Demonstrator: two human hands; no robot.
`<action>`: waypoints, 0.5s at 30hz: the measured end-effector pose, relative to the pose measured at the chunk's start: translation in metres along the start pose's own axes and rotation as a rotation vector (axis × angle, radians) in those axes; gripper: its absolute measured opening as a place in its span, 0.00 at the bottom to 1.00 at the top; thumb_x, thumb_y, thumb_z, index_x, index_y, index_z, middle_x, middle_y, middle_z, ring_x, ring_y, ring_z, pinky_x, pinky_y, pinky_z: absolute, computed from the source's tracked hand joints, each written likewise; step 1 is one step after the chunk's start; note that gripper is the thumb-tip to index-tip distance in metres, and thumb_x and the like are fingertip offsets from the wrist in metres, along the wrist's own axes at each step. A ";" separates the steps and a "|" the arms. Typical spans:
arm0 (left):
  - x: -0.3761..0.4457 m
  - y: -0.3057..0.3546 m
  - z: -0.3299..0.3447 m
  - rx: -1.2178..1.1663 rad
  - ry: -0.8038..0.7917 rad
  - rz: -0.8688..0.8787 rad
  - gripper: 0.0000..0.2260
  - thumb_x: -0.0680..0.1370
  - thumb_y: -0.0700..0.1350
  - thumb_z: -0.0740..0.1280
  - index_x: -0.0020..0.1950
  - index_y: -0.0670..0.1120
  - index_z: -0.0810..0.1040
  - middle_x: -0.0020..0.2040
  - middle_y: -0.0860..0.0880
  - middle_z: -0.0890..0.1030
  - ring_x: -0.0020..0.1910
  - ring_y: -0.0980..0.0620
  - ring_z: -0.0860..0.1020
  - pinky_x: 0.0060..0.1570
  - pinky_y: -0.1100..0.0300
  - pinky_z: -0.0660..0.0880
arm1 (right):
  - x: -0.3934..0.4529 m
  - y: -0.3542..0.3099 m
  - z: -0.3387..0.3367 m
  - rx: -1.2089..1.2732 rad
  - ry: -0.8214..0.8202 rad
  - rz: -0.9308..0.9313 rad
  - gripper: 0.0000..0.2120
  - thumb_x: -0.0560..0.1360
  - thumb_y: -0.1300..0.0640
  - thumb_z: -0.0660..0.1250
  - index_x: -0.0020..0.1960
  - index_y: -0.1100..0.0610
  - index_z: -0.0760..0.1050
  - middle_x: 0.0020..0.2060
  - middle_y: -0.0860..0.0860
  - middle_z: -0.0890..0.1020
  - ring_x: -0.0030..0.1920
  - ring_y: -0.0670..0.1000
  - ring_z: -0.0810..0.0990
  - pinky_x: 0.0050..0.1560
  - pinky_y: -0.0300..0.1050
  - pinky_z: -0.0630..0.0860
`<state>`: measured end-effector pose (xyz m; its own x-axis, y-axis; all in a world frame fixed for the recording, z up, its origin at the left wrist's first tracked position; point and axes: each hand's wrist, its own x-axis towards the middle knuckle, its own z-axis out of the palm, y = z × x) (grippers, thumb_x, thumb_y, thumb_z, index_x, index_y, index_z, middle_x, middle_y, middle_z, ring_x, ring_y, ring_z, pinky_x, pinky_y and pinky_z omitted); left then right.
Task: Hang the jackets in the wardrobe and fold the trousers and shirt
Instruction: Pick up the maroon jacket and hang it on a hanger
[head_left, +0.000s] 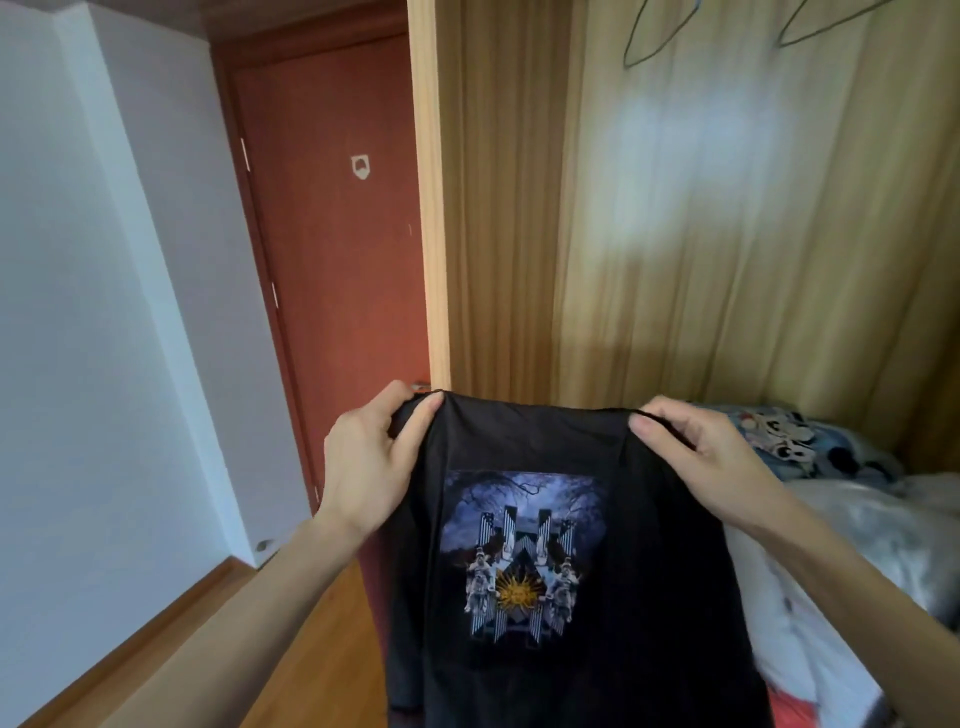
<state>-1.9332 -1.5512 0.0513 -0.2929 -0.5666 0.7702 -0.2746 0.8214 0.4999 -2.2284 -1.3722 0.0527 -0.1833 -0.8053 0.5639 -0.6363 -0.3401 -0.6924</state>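
A black shirt (644, 545) with a blue and gold printed picture hangs in front of me, held up by its top edge. My left hand (371, 462) pinches the shirt's upper left corner. My right hand (696, 441) grips the upper right corner. The cloth drops straight down past the bottom of the view. Inside the open wooden wardrobe (701, 218), two empty wire hangers (649, 41) hang at the top.
A red-brown door (332, 218) stands behind the shirt on the left, beside a white wall (104, 312). A bed with grey bedding (857, 530) and a patterned cloth (784, 431) lies at the right. Wooden floor (322, 649) shows below my left arm.
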 end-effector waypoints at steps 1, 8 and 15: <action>0.006 0.005 0.009 -0.032 0.003 -0.013 0.13 0.83 0.60 0.66 0.40 0.61 0.71 0.31 0.60 0.74 0.31 0.54 0.71 0.34 0.57 0.65 | 0.001 0.001 -0.008 -0.012 0.046 -0.016 0.19 0.83 0.38 0.63 0.48 0.53 0.80 0.38 0.44 0.80 0.41 0.40 0.78 0.43 0.34 0.71; 0.054 0.046 0.057 -0.144 0.012 -0.010 0.18 0.80 0.62 0.67 0.39 0.50 0.72 0.29 0.54 0.71 0.31 0.53 0.68 0.36 0.55 0.66 | 0.023 0.011 -0.063 -0.125 0.304 -0.032 0.16 0.81 0.38 0.65 0.51 0.50 0.81 0.40 0.45 0.84 0.41 0.39 0.80 0.42 0.35 0.74; 0.115 0.082 0.091 -0.187 0.053 0.045 0.19 0.81 0.61 0.67 0.37 0.52 0.68 0.29 0.55 0.68 0.31 0.54 0.67 0.34 0.61 0.64 | 0.064 0.001 -0.122 -0.154 0.461 -0.069 0.20 0.78 0.31 0.66 0.51 0.47 0.82 0.40 0.46 0.85 0.40 0.41 0.81 0.40 0.35 0.75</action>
<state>-2.0733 -1.5549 0.1452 -0.2510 -0.5292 0.8105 -0.0862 0.8462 0.5258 -2.3319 -1.3646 0.1432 -0.4270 -0.4726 0.7709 -0.7555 -0.2819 -0.5913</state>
